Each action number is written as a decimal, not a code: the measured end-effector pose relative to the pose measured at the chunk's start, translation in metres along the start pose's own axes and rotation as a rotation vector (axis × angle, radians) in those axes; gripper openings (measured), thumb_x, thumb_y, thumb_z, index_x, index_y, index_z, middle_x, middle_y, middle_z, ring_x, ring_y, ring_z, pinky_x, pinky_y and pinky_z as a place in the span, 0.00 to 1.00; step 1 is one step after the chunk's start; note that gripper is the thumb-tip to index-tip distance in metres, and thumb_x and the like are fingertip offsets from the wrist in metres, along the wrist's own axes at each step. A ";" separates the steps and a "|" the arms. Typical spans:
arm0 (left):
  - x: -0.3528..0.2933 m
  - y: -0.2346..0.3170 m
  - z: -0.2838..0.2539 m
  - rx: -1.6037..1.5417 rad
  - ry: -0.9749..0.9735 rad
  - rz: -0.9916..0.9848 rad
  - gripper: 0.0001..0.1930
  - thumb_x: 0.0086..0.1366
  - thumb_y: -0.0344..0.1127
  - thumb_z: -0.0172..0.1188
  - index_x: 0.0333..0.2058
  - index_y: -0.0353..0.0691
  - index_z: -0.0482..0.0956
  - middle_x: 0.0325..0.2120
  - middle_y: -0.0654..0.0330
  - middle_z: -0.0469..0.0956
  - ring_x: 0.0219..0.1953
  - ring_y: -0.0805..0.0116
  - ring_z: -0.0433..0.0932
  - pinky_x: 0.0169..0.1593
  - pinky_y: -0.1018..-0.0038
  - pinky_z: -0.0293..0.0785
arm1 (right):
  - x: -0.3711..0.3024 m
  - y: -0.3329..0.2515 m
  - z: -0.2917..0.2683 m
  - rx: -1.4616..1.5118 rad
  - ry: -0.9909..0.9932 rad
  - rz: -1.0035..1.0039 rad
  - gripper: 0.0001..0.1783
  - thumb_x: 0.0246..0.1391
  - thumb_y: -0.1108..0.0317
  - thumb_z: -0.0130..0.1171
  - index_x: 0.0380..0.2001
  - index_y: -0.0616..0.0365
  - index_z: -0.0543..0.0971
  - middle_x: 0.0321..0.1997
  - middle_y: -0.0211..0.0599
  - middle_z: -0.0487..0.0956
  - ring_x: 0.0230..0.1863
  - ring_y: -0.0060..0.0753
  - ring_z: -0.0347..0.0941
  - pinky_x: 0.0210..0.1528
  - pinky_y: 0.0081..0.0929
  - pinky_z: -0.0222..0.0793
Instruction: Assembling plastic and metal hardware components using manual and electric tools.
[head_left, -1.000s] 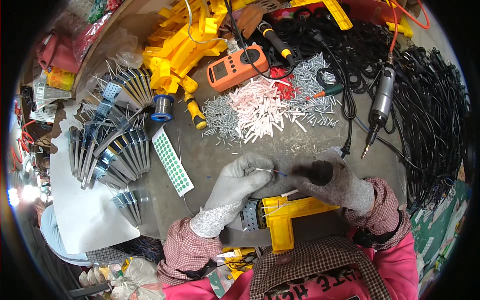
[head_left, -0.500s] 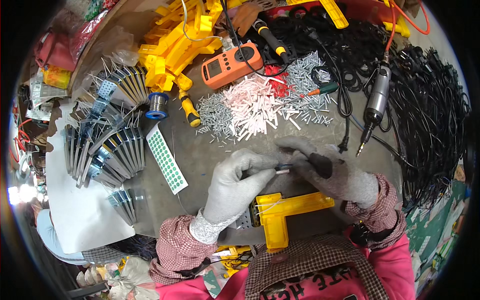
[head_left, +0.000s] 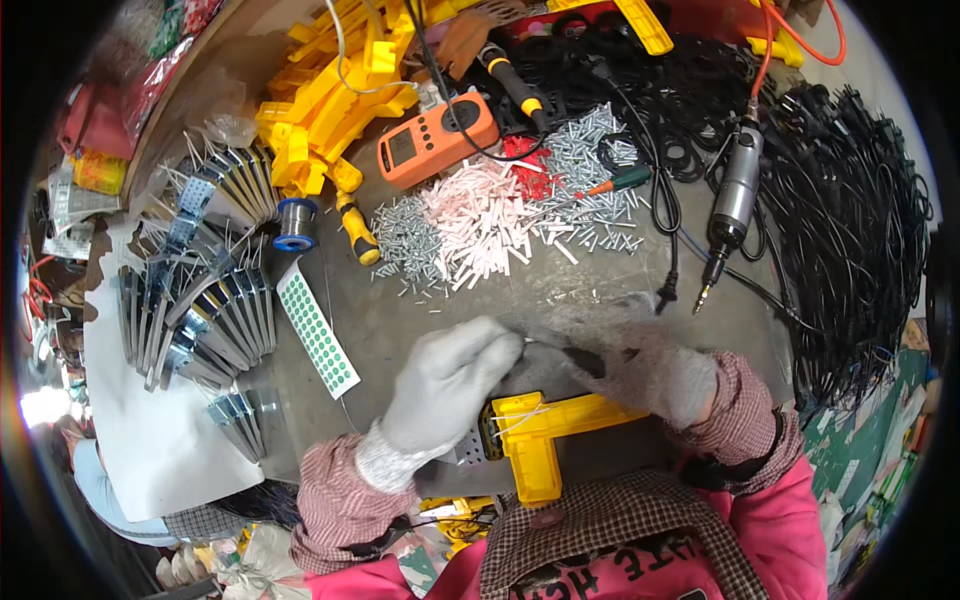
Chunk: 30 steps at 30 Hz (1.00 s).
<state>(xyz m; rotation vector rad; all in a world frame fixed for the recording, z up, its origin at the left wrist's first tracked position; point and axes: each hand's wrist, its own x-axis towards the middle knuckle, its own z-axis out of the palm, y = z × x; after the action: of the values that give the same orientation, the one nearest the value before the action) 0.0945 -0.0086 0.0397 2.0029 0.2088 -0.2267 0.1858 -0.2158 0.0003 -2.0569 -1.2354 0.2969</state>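
Note:
My left hand (head_left: 450,372), in a pale grey glove, is closed with thumb and fingers pinched together. At its fingertips shows the whitish end of a small pale tube, mostly hidden. My right hand (head_left: 650,365), gloved and darkly stained, reaches in from the right beside the left fingertips; its fingers are smeared by motion. Just below both hands lies a yellow T-shaped plastic casing (head_left: 535,465) with thin white wires across its left end. A perforated metal piece (head_left: 470,447) sticks out at that end, next to my left wrist.
Beyond my hands lie heaps of pale tubes (head_left: 480,225) and screws (head_left: 408,240), an orange meter (head_left: 437,142) and yellow casings (head_left: 335,110). A power screwdriver (head_left: 738,185) and black cords (head_left: 850,240) are right. Left are a green-dotted sticker sheet (head_left: 318,330), a solder spool (head_left: 295,225) and wired metal parts (head_left: 200,300).
The whole view has shifted, so the table things sit further left. My left fingers have closed more over the pale tube. My right hand has moved lower and blurs with motion.

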 end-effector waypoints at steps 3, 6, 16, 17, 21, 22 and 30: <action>-0.031 0.007 -0.058 0.033 -0.013 -0.369 0.12 0.71 0.38 0.58 0.33 0.35 0.81 0.21 0.68 0.76 0.28 0.79 0.73 0.32 0.78 0.69 | -0.019 0.051 -0.007 0.455 0.055 0.228 0.23 0.56 0.67 0.63 0.56 0.52 0.75 0.46 0.39 0.80 0.51 0.37 0.77 0.51 0.34 0.73; -0.054 -0.003 -0.101 0.413 -0.581 -0.473 0.13 0.69 0.44 0.60 0.36 0.40 0.84 0.29 0.60 0.84 0.34 0.68 0.82 0.36 0.69 0.76 | 0.004 0.032 -0.012 0.358 0.178 0.235 0.24 0.58 0.71 0.60 0.59 0.51 0.75 0.40 0.39 0.81 0.40 0.35 0.78 0.40 0.29 0.75; 0.160 0.029 -0.002 1.488 0.071 0.619 0.14 0.58 0.28 0.57 0.43 0.45 0.80 0.33 0.60 0.77 0.35 0.56 0.79 0.37 0.64 0.76 | -0.012 0.045 0.027 0.106 0.228 -0.110 0.18 0.58 0.71 0.62 0.52 0.60 0.76 0.42 0.41 0.80 0.36 0.32 0.80 0.39 0.29 0.76; 0.163 0.026 -0.004 1.488 0.062 0.633 0.14 0.58 0.28 0.57 0.43 0.45 0.80 0.33 0.60 0.77 0.35 0.56 0.79 0.37 0.64 0.76 | -0.013 0.048 0.037 0.057 0.371 -0.115 0.18 0.59 0.70 0.62 0.52 0.61 0.76 0.40 0.41 0.80 0.35 0.31 0.80 0.39 0.29 0.76; 0.154 0.009 -0.022 1.040 0.204 0.740 0.11 0.55 0.25 0.62 0.38 0.46 0.81 0.33 0.59 0.77 0.36 0.55 0.78 0.38 0.62 0.74 | 0.016 0.015 -0.013 1.227 -0.193 0.544 0.20 0.65 0.63 0.54 0.56 0.61 0.74 0.46 0.32 0.76 0.39 0.25 0.77 0.43 0.22 0.74; 0.148 0.012 -0.021 0.989 0.209 0.775 0.11 0.55 0.25 0.62 0.37 0.45 0.81 0.33 0.59 0.77 0.37 0.55 0.77 0.40 0.62 0.73 | 0.014 0.024 -0.012 1.227 -0.187 0.552 0.20 0.65 0.63 0.54 0.56 0.61 0.74 0.46 0.32 0.76 0.39 0.25 0.77 0.43 0.22 0.74; 0.014 0.012 0.001 1.324 0.043 1.383 0.18 0.49 0.36 0.62 0.42 0.42 0.82 0.37 0.62 0.75 0.39 0.65 0.75 0.34 0.74 0.72 | 0.019 0.030 -0.013 1.152 0.171 0.383 0.12 0.63 0.59 0.55 0.40 0.55 0.80 0.25 0.18 0.68 0.19 0.09 0.56 0.20 0.14 0.49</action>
<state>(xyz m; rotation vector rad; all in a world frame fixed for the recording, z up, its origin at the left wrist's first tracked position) 0.1103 -0.0140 0.0460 2.8362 -1.6597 0.7601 0.2228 -0.2144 -0.0078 -1.2175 -0.3458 0.7729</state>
